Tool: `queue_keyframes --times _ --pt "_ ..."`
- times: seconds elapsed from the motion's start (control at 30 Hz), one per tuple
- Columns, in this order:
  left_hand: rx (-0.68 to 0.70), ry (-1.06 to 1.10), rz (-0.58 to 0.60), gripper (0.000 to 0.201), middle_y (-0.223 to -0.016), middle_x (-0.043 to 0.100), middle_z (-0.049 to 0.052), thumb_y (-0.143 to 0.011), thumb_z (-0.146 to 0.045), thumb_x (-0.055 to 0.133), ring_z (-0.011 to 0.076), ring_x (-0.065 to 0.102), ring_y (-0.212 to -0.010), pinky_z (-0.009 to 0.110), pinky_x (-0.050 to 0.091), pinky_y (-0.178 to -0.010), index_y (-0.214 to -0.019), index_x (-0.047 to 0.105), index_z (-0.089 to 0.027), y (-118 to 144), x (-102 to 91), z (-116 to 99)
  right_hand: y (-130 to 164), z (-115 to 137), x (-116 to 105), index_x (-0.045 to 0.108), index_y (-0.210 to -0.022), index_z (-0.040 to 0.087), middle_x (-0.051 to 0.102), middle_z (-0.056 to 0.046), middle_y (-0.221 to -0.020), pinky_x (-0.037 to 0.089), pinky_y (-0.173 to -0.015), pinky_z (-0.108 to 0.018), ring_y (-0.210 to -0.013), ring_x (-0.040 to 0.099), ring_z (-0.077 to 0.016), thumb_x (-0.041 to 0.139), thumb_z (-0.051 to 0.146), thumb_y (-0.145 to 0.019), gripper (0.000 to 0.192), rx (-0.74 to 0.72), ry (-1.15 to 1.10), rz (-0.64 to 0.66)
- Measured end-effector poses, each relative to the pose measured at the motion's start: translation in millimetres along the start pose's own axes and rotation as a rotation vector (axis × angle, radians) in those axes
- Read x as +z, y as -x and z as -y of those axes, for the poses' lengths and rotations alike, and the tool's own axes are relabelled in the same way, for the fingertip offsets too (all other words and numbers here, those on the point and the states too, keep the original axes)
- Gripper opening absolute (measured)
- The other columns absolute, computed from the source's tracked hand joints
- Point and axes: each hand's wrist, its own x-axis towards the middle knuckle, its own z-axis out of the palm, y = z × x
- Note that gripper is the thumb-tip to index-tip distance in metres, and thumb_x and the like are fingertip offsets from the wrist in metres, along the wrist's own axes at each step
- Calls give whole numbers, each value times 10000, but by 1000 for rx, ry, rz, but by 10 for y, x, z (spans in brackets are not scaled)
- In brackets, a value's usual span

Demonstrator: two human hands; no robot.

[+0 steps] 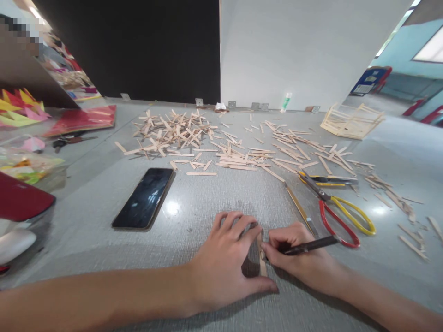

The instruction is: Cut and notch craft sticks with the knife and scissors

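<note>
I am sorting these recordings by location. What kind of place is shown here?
Probably a craft or model-making workshop. Many wooden sticks lie scattered over the grey table, a half-built stick frame stands at the far right, and scissors lie beside the right hand, which holds a pen.
</note>
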Motion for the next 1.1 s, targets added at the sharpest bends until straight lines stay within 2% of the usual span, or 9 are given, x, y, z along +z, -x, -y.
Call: queue_keyframes --times 0.6,0.83,1.1 --pt "-10 3 3 799 -1367 654 123 -769 -794 738 374 549 -1273 580 391 -1113 -1286 661 -190 1 -20 -5 -5 43 -23 287 -595 221 234 77 -594 192 -486 -269 -549 235 -93 572 244 -934 443 28 -21 2" --pt "-3 12 -6 808 -1381 647 120 -771 -791 740 370 543 -1292 571 381 -1126 -1306 649 -193 5 -7 10 17 46 -10 461 -609 229 475 70 -422 289 -371 -202 -350 424 -79 532 390 -1012 440 126 -112 16" --pt "-4 4 0 829 -1378 652 126 -768 -791 743 375 545 -1286 587 387 -1115 -1317 645 -176 1 -7 0 27 17 -1 498 -624 216 490 63 -429 310 -364 -177 -354 439 -73 538 423 -1020 449 157 -144 23"
